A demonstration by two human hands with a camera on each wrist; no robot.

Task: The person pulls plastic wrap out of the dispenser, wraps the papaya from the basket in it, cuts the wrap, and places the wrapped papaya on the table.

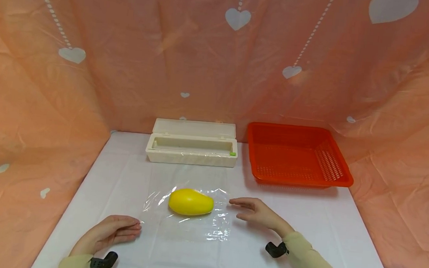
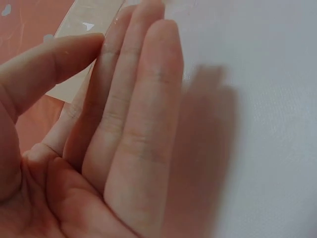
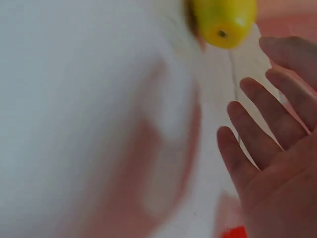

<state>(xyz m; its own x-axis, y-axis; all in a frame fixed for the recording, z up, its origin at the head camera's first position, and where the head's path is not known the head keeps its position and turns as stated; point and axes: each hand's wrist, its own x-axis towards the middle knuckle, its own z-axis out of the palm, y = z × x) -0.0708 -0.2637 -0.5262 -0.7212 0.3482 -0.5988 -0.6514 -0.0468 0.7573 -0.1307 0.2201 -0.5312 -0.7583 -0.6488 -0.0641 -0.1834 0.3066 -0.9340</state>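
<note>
A yellow papaya-shaped fruit (image 1: 191,202) lies on a sheet of clear plastic wrap (image 1: 219,231) in the middle of the table. At the sheet's left edge, my left hand (image 1: 110,232) has its thumb against the index finger, pinching the edge of the wrap. The left wrist view shows the other fingers of this hand (image 2: 124,109) extended side by side. My right hand (image 1: 257,213) hovers just right of the fruit, holding nothing. In the right wrist view its fingers (image 3: 255,124) are spread and relaxed, with the fruit's stem end (image 3: 225,25) beyond them.
Behind the fruit stands a white plastic wrap dispenser (image 1: 191,159), its lid (image 1: 194,128) raised and a small green slider (image 1: 232,154) at its right end. A red perforated basket (image 1: 290,180) sits at the back right. Orange cloth with hearts (image 1: 204,66) hangs around the white table.
</note>
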